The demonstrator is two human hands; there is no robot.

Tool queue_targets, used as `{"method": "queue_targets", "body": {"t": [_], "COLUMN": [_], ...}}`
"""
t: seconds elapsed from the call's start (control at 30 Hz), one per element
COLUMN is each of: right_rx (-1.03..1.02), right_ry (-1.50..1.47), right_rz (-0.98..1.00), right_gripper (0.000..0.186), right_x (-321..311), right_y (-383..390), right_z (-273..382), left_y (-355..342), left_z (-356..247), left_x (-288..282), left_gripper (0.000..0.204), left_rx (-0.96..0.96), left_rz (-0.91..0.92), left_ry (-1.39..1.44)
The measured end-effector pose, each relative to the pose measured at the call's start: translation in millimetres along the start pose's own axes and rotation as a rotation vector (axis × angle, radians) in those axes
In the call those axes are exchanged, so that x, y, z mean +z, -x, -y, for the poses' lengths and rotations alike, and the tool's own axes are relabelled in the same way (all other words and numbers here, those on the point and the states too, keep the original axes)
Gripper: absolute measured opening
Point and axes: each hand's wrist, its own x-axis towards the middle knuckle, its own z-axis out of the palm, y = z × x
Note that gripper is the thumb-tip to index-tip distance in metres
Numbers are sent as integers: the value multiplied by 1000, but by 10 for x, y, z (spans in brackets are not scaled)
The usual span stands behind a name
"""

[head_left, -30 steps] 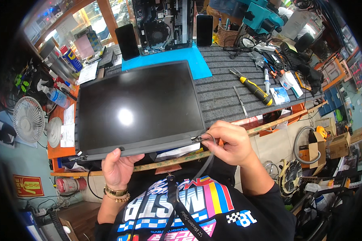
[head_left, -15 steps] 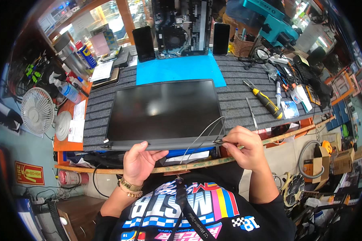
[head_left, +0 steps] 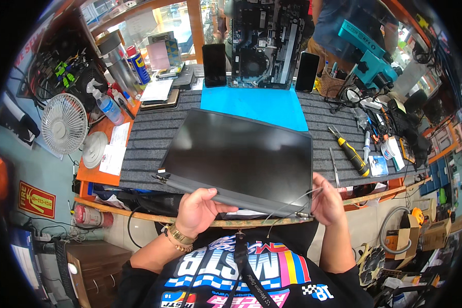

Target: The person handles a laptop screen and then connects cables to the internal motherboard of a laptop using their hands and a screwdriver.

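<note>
A laptop screen assembly [head_left: 238, 156] with a dark panel lies face up and slanted in front of me, its right end nearer. My left hand [head_left: 197, 210] grips its lower bezel, thumb on top and fingers underneath. My right hand [head_left: 329, 203] is closed around its lower right corner, fingers partly hidden by the edge. One metal hinge [head_left: 303, 214] shows by my right hand, another hinge [head_left: 161, 178] at the lower left corner. A thin grey cable [head_left: 288, 201] curves across the lower right of the screen.
A ribbed grey mat [head_left: 138, 154] covers the bench, with a blue mat [head_left: 251, 105] behind the screen. An opened laptop base [head_left: 264, 46] stands upright between two phones. On the right lie a yellow-black screwdriver [head_left: 353, 156] and tweezers [head_left: 334, 167]; a white fan [head_left: 64, 123] stands left.
The screen has turned clockwise, its right end coming toward me. My right hand has moved from the right hinge to the screen's right edge. My left hand keeps its grip on the lower bezel.
</note>
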Motion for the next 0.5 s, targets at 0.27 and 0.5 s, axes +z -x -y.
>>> {"method": "queue_targets", "body": {"t": [0.27,0.5], "right_rx": [74,-85], "right_ry": [-202,-177], "right_rz": [-111,-14], "right_gripper": [46,53], "right_x": [-272,-199], "right_y": [69,202], "right_z": [-364,-262], "left_y": [24,74], "left_z": [19,-203], "left_x": [152,217], "left_gripper": [40,43], "left_rx": [-24,-35], "left_rz": [114,250], "left_ry": [-61,-309]}}
